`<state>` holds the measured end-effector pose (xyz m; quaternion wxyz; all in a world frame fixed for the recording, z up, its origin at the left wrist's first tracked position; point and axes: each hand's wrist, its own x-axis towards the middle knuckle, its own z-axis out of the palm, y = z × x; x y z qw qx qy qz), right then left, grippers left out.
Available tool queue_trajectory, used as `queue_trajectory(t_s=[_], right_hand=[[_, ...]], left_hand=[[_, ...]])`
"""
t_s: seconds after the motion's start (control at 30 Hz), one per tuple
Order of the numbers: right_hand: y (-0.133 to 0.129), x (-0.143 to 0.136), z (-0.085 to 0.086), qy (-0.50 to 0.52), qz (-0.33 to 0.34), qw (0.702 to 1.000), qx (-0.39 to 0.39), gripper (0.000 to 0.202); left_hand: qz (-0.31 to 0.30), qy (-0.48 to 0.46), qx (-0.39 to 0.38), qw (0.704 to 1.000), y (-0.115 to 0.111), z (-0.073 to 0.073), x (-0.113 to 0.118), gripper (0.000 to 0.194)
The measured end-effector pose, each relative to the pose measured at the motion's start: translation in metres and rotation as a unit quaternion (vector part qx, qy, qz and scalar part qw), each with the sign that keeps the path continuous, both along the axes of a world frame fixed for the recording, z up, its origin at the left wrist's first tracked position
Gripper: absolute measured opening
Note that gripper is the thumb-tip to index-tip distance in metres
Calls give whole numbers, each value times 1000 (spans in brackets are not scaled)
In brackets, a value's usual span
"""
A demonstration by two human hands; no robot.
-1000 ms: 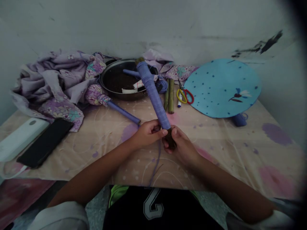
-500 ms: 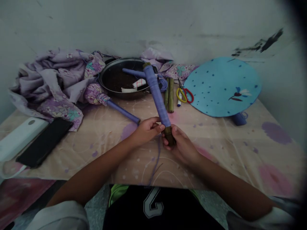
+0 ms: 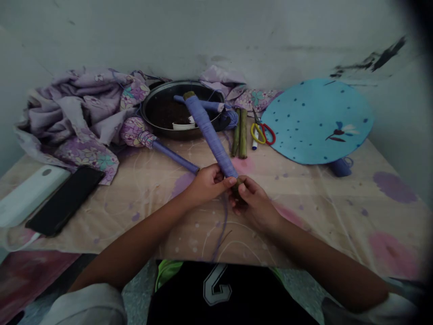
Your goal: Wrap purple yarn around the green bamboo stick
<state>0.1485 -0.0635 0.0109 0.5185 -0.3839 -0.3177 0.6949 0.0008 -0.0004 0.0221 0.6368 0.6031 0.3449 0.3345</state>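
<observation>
Both my hands hold a thick greenish stalk wrapped in purple yarn [image 3: 212,137], tilted up and to the left, its bare far end over a pan. My left hand [image 3: 209,183] is closed round the lower wrapping, with the thumb pressed on the yarn. My right hand [image 3: 255,198] grips the bare near end, mostly hiding it. A loose purple strand [image 3: 223,225] hangs from beneath my hands to the table's front edge. Just beyond my left hand lies a purple-wrapped stick [image 3: 176,155] with a bundled floral cloth head [image 3: 137,132].
A dark pan [image 3: 158,128] holds another purple-wrapped stick and a white piece. Behind my hands lie bare green stalks [image 3: 242,135], scissors [image 3: 263,133], a marker [image 3: 255,145] and a blue round mat [image 3: 314,122]. Crumpled floral cloth [image 3: 77,108] and a black phone [image 3: 66,198] are left.
The wrapped stalk's far end has swung left over the pan. My right fingers have shifted and now cover more of its bare near end. My left hand stays at the lower wrapping.
</observation>
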Motion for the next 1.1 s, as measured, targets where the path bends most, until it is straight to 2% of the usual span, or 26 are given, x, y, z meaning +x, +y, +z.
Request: queue_trajectory(t_s=[0.1, 0.3, 0.47, 0.63, 0.8, 0.93, 1.1], right_hand=[[0, 0, 2, 14, 7, 1000, 10, 32], [-2, 2, 5, 94, 67, 993, -32, 35], [1, 5, 2, 94, 92, 989, -60, 38], [3, 5, 2, 69, 43, 996, -24, 32], [3, 2, 3, 44, -57, 997, -11, 34], [5, 0, 3, 33, -103, 994, -4, 38], [3, 2, 2, 39, -113, 993, 7, 37]], left_hand=[[-7, -12, -4, 1000, 0, 0, 0, 41], [-101, -80, -49, 990, -2, 10, -2, 38], [-82, -79, -59, 992, -3, 10, -2, 32], [-30, -33, -45, 998, -2, 7, -1, 28], [-11, 15, -51, 999, -3, 7, 1, 32], [11, -26, -66, 997, -8, 9, 5, 24], [28, -49, -50, 997, -10, 6, 9, 24]])
